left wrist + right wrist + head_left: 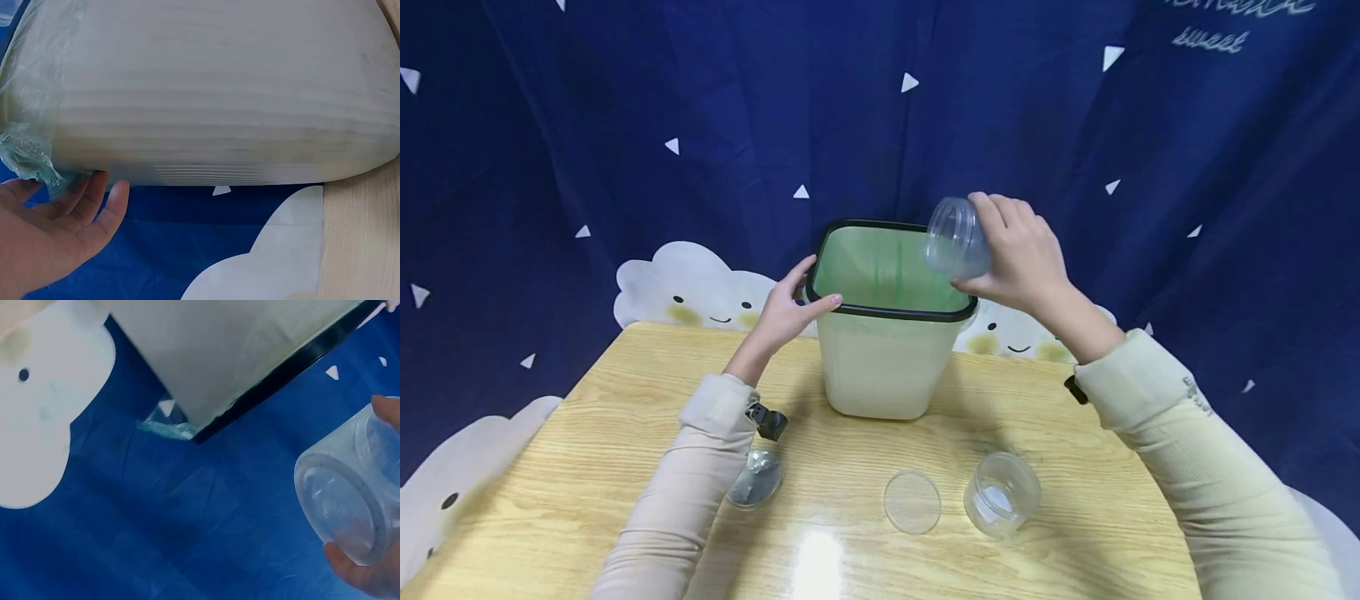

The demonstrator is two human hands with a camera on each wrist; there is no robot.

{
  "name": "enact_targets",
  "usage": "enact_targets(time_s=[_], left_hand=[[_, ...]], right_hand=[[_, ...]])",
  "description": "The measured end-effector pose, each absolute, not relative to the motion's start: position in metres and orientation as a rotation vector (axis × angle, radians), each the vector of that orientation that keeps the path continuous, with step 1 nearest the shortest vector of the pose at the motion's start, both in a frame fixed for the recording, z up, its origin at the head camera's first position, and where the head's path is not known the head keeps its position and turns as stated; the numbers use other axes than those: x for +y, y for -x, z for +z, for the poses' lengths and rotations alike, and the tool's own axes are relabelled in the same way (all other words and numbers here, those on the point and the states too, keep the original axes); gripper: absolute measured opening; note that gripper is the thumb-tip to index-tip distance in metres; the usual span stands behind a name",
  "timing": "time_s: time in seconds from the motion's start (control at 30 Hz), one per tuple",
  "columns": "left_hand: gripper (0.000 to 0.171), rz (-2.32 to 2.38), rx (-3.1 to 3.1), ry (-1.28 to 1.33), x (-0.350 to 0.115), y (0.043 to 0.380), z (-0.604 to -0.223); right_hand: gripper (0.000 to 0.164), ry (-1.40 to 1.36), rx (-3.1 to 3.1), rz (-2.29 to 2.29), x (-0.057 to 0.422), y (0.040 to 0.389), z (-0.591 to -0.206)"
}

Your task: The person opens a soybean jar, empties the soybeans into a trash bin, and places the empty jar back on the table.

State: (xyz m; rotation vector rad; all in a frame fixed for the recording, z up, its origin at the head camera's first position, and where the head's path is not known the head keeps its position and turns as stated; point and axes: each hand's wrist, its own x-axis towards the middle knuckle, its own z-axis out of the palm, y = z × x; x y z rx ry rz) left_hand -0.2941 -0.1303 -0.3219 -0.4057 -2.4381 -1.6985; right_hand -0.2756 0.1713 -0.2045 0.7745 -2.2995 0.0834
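Note:
A whitish trash bin (883, 367) with a black rim and a pale green liner bag stands upright at the table's far edge. My left hand (786, 312) grips its front left corner, thumb on the rim. In the left wrist view the fingers (94, 203) lie against the bin's side, below the bunched bag edge (28, 153). Above the bin's right side, my right hand (1018, 254) holds a clear plastic jar (957, 239) tipped sideways, its mouth towards the bin. The right wrist view shows the jar's round base (340, 509) between thumb and fingers.
A second clear jar (1002, 494) stands at the front right of the wooden table (647, 417), something white inside. Beside it lies a clear round lid (912, 502). Another shiny round lid (756, 477) is partly behind my left sleeve. A blue curtain (737, 125) hangs behind.

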Motion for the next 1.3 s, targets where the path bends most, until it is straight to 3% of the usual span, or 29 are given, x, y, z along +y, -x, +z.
enact_targets(time_s=[0.4, 1.3], left_hand=[[0.077, -1.699, -2.446, 0.399, -0.13, 0.294, -0.323], [0.076, -1.708, -2.413, 0.407, -0.131, 0.296, -0.323]], right_hand=[[0.097, -0.783, -2.329, 0.352, 0.169, 0.242, -0.216], [0.1, -0.958, -2.268, 0.553, 0.157, 0.209, -0.254]])
